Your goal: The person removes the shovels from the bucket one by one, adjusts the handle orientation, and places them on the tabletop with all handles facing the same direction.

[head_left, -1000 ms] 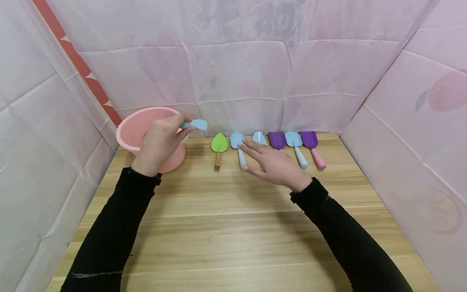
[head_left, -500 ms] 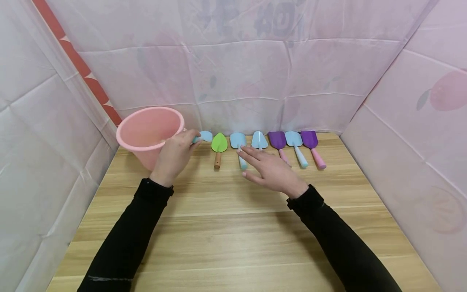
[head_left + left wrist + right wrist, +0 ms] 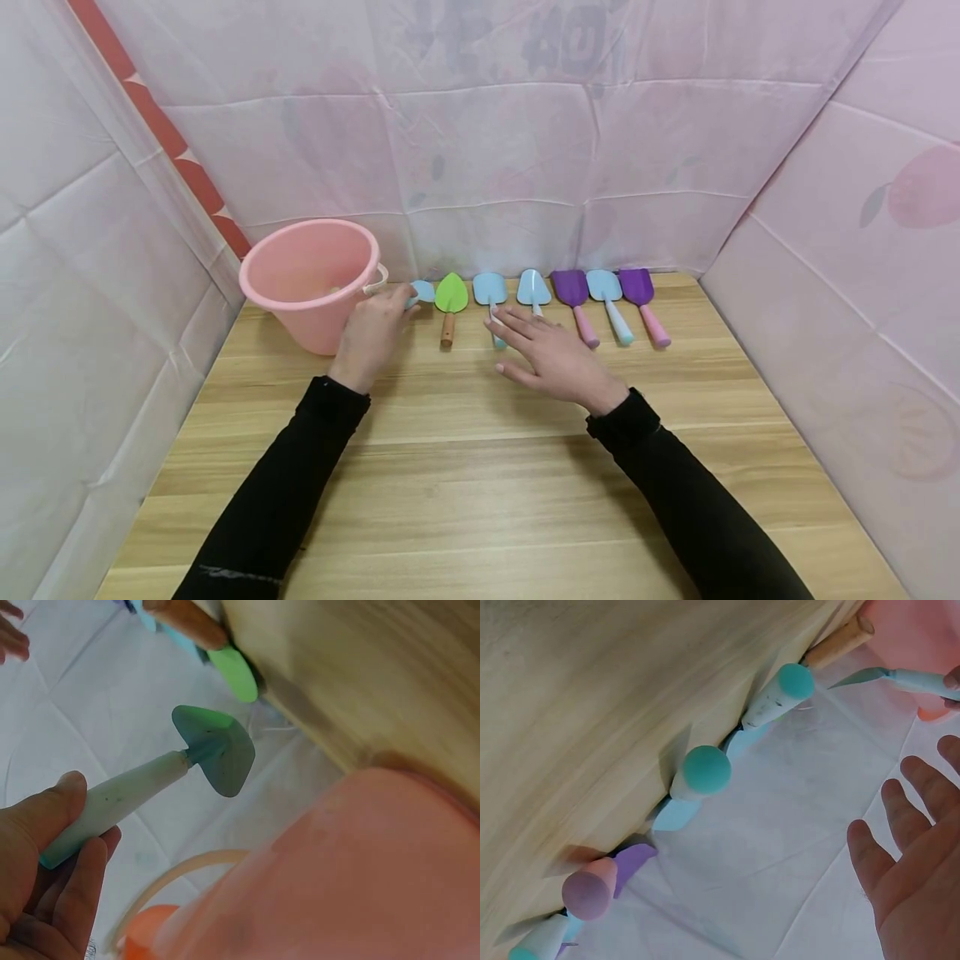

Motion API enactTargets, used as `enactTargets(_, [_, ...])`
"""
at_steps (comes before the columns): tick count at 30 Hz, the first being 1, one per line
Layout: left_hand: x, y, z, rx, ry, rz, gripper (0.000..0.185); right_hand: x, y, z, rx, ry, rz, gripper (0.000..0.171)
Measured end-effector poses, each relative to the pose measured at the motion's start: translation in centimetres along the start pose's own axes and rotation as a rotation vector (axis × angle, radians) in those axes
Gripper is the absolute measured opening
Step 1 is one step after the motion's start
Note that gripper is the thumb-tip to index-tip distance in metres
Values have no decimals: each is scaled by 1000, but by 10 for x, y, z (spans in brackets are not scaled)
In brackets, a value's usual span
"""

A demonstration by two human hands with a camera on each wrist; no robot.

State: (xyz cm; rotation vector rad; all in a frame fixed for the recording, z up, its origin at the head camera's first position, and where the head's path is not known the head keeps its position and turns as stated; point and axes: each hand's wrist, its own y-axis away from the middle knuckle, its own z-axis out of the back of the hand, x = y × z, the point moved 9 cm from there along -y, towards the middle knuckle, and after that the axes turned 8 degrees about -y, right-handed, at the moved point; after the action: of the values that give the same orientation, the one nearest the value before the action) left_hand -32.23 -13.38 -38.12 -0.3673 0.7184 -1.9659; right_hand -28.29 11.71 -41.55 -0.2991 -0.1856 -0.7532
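My left hand (image 3: pixel 375 332) grips a small light-blue trowel (image 3: pixel 135 787) by its pale handle, thumb on one side and fingers on the other. In the head view the trowel's blade shows just left of a green leaf-shaped trowel (image 3: pixel 451 294) with a wooden handle. Over the handles of two light-blue trowels, the left one (image 3: pixel 490 288) and the right one (image 3: pixel 533 287), my right hand (image 3: pixel 551 358) is held with fingers extended and slightly spread. Nothing is in it, and the right wrist view has it apart from the handles.
A pink bucket (image 3: pixel 315 325) with a white handle stands at the back left, beside my left hand. Farther right lie a purple shovel (image 3: pixel 570 288), a light-blue one (image 3: pixel 604 286) and another purple one (image 3: pixel 637 287). Sheeting (image 3: pixel 487 150) hangs behind the wooden table (image 3: pixel 450 492).
My left hand has come from over the bucket's rim, down and right, bringing the trowel beside the green one. My right hand has shifted slightly toward me.
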Motion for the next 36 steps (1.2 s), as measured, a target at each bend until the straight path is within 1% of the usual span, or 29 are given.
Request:
enactTargets(4, [8, 6, -19, 7, -29, -3, 23, 0, 1, -4, 7, 18, 22, 75])
enactTargets(6, [16, 10, -34, 12, -39, 4, 23, 0, 2, -6, 10, 31, 38, 74])
enactTargets(12, [30, 20, -69, 56, -24, 52, 21, -1, 3, -13, 13, 70, 72, 76])
enactTargets(14, [29, 21, -72, 72, -29, 72, 20, -1, 2, -16, 16, 74, 80, 78])
enactTargets(17, [26, 21, -70, 100, -48, 107, 20, -1, 2, -18, 21, 71, 88, 79])
enactTargets(20, [20, 19, -63, 135, -76, 135, 19, 0, 2, -20, 28, 69, 94, 79])
enactTargets(23, [9, 16, -49, 165, -121, 144, 16, 0, 2, -21, 35, 63, 93, 78])
enactTargets(26, [-1, 15, -37, 210, -154, 157, 19, -1, 3, -23, 41, 64, 89, 78])
enactTargets(28, [-2, 17, -39, 246, -169, 166, 23, -1, 3, -25, 44, 68, 90, 78])
enactTargets(30, [4, 22, -53, 282, -167, 172, 28, -1, 3, -27, 48, 68, 92, 78])
enactTargets(32, [11, 26, -69, 296, -153, 168, 30, -2, 3, -28, 51, 63, 91, 78])
enactTargets(35, [23, 34, -95, 313, -130, 149, 24, -2, 2, -29, 59, 56, 79, 78])
enactTargets(36, [25, 35, -102, 322, -130, 139, 21, -2, 3, -28, 62, 56, 75, 78])
